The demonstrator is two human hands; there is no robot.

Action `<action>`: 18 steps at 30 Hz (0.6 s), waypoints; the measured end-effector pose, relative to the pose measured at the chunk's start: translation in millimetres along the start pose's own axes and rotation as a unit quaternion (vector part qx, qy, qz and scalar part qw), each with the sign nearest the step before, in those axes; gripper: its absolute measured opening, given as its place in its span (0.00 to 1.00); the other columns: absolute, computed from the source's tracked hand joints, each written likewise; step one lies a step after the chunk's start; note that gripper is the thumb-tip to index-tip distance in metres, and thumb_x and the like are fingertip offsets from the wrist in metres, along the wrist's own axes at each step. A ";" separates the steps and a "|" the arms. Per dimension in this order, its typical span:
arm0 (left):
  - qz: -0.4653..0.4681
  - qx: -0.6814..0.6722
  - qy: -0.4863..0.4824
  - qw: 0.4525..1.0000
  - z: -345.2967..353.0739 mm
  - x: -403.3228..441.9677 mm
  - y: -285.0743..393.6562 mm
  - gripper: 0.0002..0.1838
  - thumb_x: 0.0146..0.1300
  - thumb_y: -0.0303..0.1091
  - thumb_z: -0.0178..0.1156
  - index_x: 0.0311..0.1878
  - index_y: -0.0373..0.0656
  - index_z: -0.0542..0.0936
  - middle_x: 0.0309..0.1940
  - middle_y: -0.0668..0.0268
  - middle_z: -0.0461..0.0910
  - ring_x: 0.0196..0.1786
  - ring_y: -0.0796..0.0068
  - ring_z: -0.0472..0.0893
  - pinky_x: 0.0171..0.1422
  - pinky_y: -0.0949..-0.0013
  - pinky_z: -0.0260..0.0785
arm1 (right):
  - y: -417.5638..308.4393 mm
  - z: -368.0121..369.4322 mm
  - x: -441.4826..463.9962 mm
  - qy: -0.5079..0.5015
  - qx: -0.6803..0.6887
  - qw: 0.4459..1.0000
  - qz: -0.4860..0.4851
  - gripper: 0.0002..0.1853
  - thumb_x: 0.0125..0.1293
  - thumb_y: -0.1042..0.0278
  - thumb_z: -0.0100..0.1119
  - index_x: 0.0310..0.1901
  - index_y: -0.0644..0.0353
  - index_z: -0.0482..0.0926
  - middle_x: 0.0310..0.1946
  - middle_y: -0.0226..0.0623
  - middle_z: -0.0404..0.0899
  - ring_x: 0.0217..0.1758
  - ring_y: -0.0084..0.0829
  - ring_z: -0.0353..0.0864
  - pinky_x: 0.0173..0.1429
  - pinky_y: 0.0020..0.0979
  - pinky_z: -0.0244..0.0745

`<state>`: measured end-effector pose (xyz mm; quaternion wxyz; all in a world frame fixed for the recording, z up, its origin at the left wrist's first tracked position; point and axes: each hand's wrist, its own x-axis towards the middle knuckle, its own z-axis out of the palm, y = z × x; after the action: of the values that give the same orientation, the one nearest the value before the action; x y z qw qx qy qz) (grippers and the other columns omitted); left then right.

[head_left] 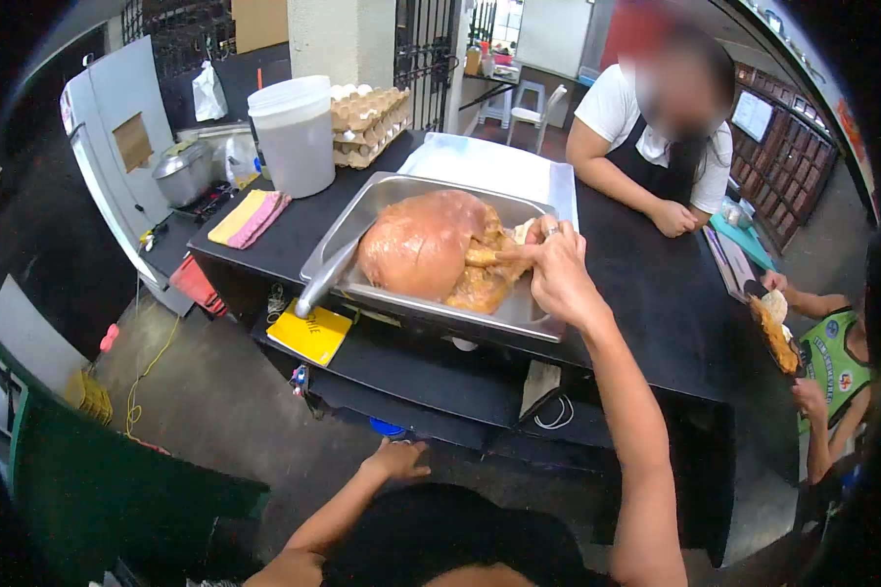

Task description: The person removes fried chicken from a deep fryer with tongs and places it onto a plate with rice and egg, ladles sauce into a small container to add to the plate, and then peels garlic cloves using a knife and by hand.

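Observation:
A large glossy browned roast [421, 240], which looks like a whole bird, lies in a rectangular steel pan [548, 328] on the black counter. My right hand [561, 274] is over the pan's right end. Its index finger reaches out to the leg part of the roast, while the other fingers are curled by a small whitish piece [524, 231]. What those fingers hold is partly hidden. A long metal utensil [325, 279] leans over the pan's left rim. My left hand [398, 459] hangs low in front of the counter, fingers apart, holding nothing.
On the counter [646, 293] stand a white bucket [299, 142], egg trays [370, 127], a pink-yellow cloth [250, 217] and a white tray [499, 166]. A yellow booklet [309, 333] lies below. One person [656, 137] leans opposite; another [832, 362] holds food at right.

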<state>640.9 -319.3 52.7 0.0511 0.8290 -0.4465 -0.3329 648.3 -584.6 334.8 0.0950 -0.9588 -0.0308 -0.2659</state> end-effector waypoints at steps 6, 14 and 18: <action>0.003 0.000 0.000 1.000 12.6 2.4 -68.4 0.33 0.59 0.57 0.55 0.63 0.47 0.67 0.56 0.51 0.74 0.60 0.52 0.71 0.65 0.44 0.54 | -4.8 20.6 35.4 -0.080 -0.033 0.994 0.064 0.22 0.46 0.83 0.51 0.38 0.46 0.86 0.37 0.35 0.64 0.49 0.38 0.64 0.60 0.37 0.53; 0.036 0.002 -0.027 0.999 7.5 20.0 -106.9 0.34 0.59 0.59 0.54 0.63 0.48 0.67 0.57 0.52 0.73 0.62 0.52 0.70 0.65 0.43 0.54 | -4.7 12.4 40.6 -0.072 -0.058 0.993 0.075 0.21 0.43 0.80 0.58 0.38 0.45 0.87 0.36 0.37 0.66 0.48 0.39 0.65 0.57 0.37 0.55; 0.058 0.014 -0.032 0.998 0.2 24.7 -98.4 0.36 0.57 0.59 0.54 0.64 0.48 0.67 0.58 0.52 0.72 0.63 0.52 0.70 0.65 0.44 0.54 | -19.7 27.6 35.6 -0.092 -0.041 0.988 0.112 0.22 0.44 0.83 0.54 0.37 0.46 0.87 0.39 0.38 0.67 0.51 0.39 0.64 0.60 0.36 0.54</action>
<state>719.7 -279.7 2.4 0.0443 0.7911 -0.5002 -0.3492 690.6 -559.5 333.3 0.0814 -0.9797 0.0795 -0.1648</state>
